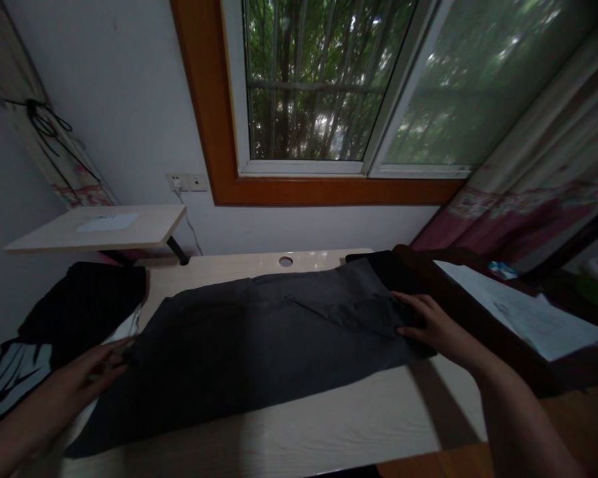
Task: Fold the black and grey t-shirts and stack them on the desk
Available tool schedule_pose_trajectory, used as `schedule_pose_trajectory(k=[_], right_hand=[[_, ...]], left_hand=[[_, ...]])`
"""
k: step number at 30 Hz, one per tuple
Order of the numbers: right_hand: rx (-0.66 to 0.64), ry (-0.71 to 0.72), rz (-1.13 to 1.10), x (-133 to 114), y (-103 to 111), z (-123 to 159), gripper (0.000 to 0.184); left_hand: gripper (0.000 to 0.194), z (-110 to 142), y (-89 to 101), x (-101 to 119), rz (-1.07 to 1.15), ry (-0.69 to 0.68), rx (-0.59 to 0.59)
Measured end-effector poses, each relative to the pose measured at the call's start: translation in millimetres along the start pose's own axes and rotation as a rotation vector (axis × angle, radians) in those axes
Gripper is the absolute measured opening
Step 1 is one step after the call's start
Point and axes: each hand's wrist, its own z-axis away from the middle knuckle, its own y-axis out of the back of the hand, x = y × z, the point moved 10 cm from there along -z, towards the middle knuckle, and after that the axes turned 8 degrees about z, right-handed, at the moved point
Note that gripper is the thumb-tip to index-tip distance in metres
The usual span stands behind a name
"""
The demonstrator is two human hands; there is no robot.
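A dark grey garment (259, 345), folded lengthwise like trousers, lies spread across a light wooden table (349, 418). My right hand (431, 325) rests at the garment's right end, fingers curled on the cloth edge. My left hand (92, 368) reaches to the garment's left end, fingers pinched at the edge of the fabric; it is blurred by motion.
A black and white garment pile (64, 318) lies at the table's left. White papers (523, 309) sit on a dark wooden surface at the right. A small side table (99, 227) stands by the wall below a wall socket (187, 181). Window and curtain behind.
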Motion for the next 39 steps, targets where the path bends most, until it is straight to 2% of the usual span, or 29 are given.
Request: schedule_pose_trajectory(k=[3, 6, 9, 14, 19, 24, 28, 33, 39], right_hand=[[0.084, 0.132, 0.082, -16, 1, -2, 0.055], [0.099, 0.180, 0.160, -25, -4, -4, 0.043], [0.084, 0.233, 0.184, -35, -9, -7, 0.035], [0.120, 0.251, 0.100, -42, -6, -16, 0.023], [0.160, 0.135, 0.015, -31, 1, -40, 0.025], [0.075, -0.073, 0.067, -9, -13, -71, 0.025], [0.064, -0.085, 0.023, -7, -23, -86, 0.033], [0.113, -0.133, -0.047, -4, -20, -88, 0.040], [0.037, -0.164, -0.027, 0, -27, -92, 0.042]], left_hand=[[0.060, -25, -11.7, 23, -0.025, -0.093, -0.060], [0.056, -47, -29.2, 34, -0.092, -0.220, -0.072], [0.055, -65, -47.5, 35, -0.170, -0.285, -0.074], [0.051, -79, -66.1, 31, -0.243, -0.277, -0.108], [0.055, -81, -67.6, 28, -0.247, -0.287, -0.092], [0.058, -84, -67.3, 22, -0.253, -0.274, -0.065], [0.049, -87, -66.5, 23, -0.266, -0.294, -0.053], [0.040, -88, -62.5, 29, -0.263, -0.331, -0.045], [0.042, -88, -58.2, 28, -0.164, -0.231, -0.050]])
